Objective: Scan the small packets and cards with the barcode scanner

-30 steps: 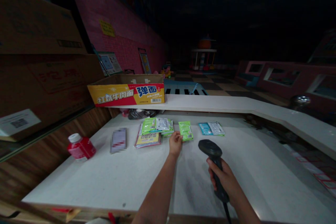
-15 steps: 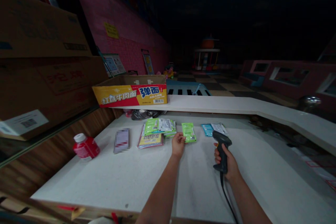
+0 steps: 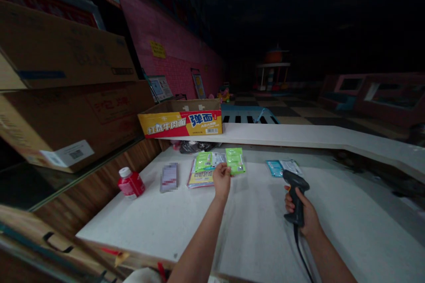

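My left hand (image 3: pixel 222 179) is closed, pinching the lower left edge of a bright green packet (image 3: pixel 235 160). That packet is at the right side of a pile, where another green packet (image 3: pixel 203 162) and a silvery packet lie on a yellow-and-pink flat item with a printed code (image 3: pixel 201 178). My hand partly covers the pile. Wrapped in my right hand (image 3: pixel 307 214) is a dark handheld barcode scanner (image 3: pixel 296 196), its cable running down toward the front edge. Just beyond the scanner, blue (image 3: pixel 274 168) and silvery packets (image 3: pixel 291 167) lie on the white table (image 3: pixel 259 225).
A red bottle with a white cap (image 3: pixel 131 183) and a blurred phone-like rectangle (image 3: pixel 169 177) sit on the left. An open noodle carton (image 3: pixel 182 123) stands on the raised white ledge (image 3: pixel 282 133). Large cardboard boxes (image 3: pixel 76 117) are stacked at the far left.
My left hand has carried the green packet leftward, up against the pile. My right hand still grips the scanner. The view has turned left, shifting the scene to the right.
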The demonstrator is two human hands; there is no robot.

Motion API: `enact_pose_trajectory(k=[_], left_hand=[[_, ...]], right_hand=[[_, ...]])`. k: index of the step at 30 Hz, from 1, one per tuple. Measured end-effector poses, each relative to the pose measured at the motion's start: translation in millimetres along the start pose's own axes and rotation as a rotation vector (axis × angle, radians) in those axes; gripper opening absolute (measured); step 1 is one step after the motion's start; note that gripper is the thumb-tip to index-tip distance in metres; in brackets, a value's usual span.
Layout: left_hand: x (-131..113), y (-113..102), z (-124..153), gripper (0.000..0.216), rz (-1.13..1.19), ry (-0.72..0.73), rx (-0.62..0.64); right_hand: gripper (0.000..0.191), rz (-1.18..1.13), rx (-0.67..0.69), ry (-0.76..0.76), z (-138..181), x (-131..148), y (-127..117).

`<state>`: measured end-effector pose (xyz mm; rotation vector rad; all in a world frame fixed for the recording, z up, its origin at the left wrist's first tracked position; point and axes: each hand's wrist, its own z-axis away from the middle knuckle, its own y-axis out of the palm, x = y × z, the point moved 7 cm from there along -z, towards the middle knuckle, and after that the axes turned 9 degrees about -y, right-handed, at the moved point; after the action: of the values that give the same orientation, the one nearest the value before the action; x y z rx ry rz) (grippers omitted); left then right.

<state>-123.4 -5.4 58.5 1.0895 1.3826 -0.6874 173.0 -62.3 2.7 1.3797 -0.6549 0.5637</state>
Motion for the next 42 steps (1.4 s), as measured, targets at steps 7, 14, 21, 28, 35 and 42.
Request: enact_pose_trajectory(k=[7,14,21,28,35,42], left_hand=[[-50.0,-66.9,-70.3,0.008,-0.431,-0.067,-0.284],[-65.3,-86.4,-61.1,0.013,-0.828,-0.044,-0.421],[-83.9,-67.8,-34.4,0.027,-1.328,0.137,-0.413],[-87.5,3.5,-6.2,0.023,-1.115,0.453,-0.203],[-14.3,97.7,22.4,0.017,-0.728,0.399,0.230],[67.5,165.5,9.3,0.019,-0.544,-0.009,0.280]], right_hand=[[0.040,-0.005,-0.010,0.014,-1.1,-2.1,-1.8],[0.039,-0.023,-0.008,0.021,-2.5,-4.7,-5.1],[0.039,0.015,-0.021,0.010,-0.6,-0.1,-0.2],[0.042,0.036,-0.043,-0.057,1.4,8.4,6.0],[0.041,0.010,-0.198,-0.187,-0.4,20.4,-8.7],[0.040,-0.049,-0.293,-0.214,-5.3,21.0,-16.2]])
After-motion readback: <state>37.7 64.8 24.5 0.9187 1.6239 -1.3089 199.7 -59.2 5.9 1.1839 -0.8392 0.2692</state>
